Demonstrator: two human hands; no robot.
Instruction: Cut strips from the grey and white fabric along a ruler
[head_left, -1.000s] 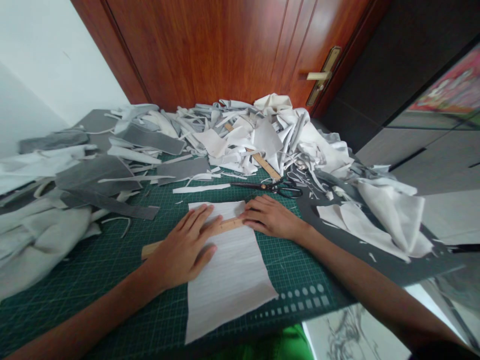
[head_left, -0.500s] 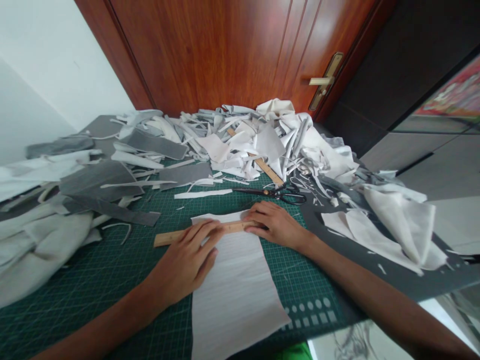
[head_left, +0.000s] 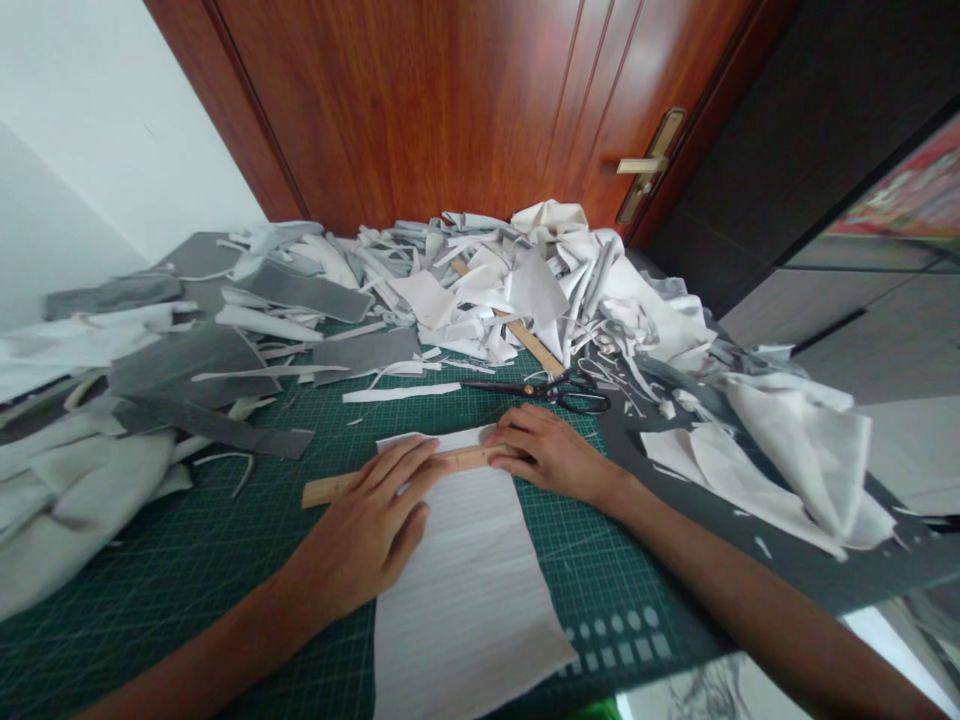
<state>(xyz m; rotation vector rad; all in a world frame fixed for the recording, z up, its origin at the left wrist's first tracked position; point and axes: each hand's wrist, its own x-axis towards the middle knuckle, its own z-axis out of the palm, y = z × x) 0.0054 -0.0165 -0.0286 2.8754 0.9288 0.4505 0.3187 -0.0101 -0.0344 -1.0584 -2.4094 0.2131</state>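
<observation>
A white fabric piece (head_left: 465, 570) lies lengthwise in front of me on a green cutting mat (head_left: 330, 640). Across its far end rests a wooden ruler (head_left: 466, 458), its left end sticking out past the fabric. My left hand (head_left: 375, 520) presses down on the ruler, fingers extended over it and thumb on the near side. At the ruler's right end, my right hand (head_left: 544, 450) has its fingers bent over the far side and its thumb on the near side. A narrow strip of fabric shows beyond the ruler. Black scissors (head_left: 540, 390) lie just past my right hand.
Heaped white and grey fabric scraps (head_left: 540, 290) line the back, with a second wooden ruler (head_left: 534, 345) partly buried in them. More cloth (head_left: 67, 500) is piled at left, and white pieces (head_left: 750, 480) lie at right. A wooden door (head_left: 450, 110) stands behind.
The view has shifted slightly. The ruler's left end sits a little closer to me. Both hands keep their places on the ruler.
</observation>
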